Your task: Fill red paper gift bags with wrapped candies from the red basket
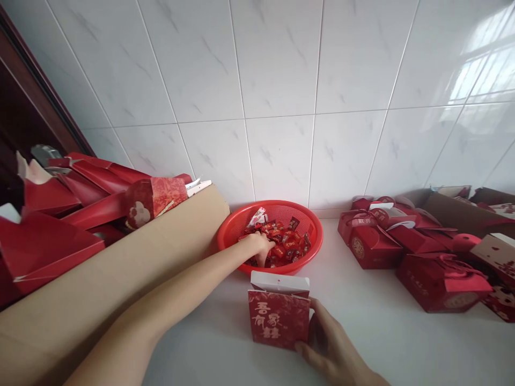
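Note:
My left hand [264, 247] reaches down into a red plastic basket [317, 244] by the wall. Its fingers are bent and closed among small red-wrapped candies [281, 244]; whatever lies between the fingertips is hidden. In front of the basket, a red paper gift box [278, 321] with pale Chinese characters stands upright on the table. White flaps [280, 281] stick up at its open top. My right hand [325, 343] grips the box's right edge, thumb at the front and fingers on the side and behind.
At left, a long cardboard carton [161, 257] holds several red folded boxes [100, 187]. On the right sit several closed red gift boxes [442, 281], with another cardboard carton [446, 206] behind. White tiled wall [277, 64] rises behind the white tabletop [201, 343].

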Tool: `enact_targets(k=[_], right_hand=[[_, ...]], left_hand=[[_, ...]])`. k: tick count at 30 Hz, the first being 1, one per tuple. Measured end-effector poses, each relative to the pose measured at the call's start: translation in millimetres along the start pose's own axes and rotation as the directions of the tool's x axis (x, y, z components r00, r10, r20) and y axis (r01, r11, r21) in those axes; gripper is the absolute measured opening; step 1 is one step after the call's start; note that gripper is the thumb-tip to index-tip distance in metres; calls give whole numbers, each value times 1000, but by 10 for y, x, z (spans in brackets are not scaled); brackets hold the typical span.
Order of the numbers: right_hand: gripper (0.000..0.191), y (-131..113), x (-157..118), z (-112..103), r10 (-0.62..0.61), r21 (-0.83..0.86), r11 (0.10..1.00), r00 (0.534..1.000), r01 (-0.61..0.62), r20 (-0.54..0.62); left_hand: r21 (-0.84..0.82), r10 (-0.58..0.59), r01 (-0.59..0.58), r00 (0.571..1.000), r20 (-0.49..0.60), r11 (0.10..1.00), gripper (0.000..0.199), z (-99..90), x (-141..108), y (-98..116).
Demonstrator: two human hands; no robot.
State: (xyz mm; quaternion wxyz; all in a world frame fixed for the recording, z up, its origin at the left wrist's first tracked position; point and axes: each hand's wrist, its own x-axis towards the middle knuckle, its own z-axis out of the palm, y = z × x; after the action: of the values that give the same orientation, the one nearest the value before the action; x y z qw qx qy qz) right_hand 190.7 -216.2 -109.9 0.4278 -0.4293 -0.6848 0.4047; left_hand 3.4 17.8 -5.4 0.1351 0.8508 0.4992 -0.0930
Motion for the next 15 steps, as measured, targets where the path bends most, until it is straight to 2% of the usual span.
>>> enact_targets(k=[2,6,9,11,13,15], right_hand=[[57,-4,5,-4,-1,-2,1000,1000,1,22],[56,-5,23,-7,3,-4,1000,1000,-3,27],[56,1,21,-5,4,-9,1000,1000,-4,29],[57,13,9,-2,11,-22,1000,1000,-11,25],[57,29,-3,-1,12,-29,1000,1000,-11,17],[58,42,-9,-1,12,-29,1000,1000,-11,14]], left_hand=[[52,28,-27,999,-22,998,62,40,24,40],[216,183,-186,982,34,958,53,-57,-11,74],[253,210,-202,978,-7,946,44,-135,-35,56],[161,194,-181,978,-69,970,43,-168,-22,12],[-25,198,-203,972,-130,979,44,-193,10,-55],[-238,206,-247,961,-183,939,43,-214,51,-132]])
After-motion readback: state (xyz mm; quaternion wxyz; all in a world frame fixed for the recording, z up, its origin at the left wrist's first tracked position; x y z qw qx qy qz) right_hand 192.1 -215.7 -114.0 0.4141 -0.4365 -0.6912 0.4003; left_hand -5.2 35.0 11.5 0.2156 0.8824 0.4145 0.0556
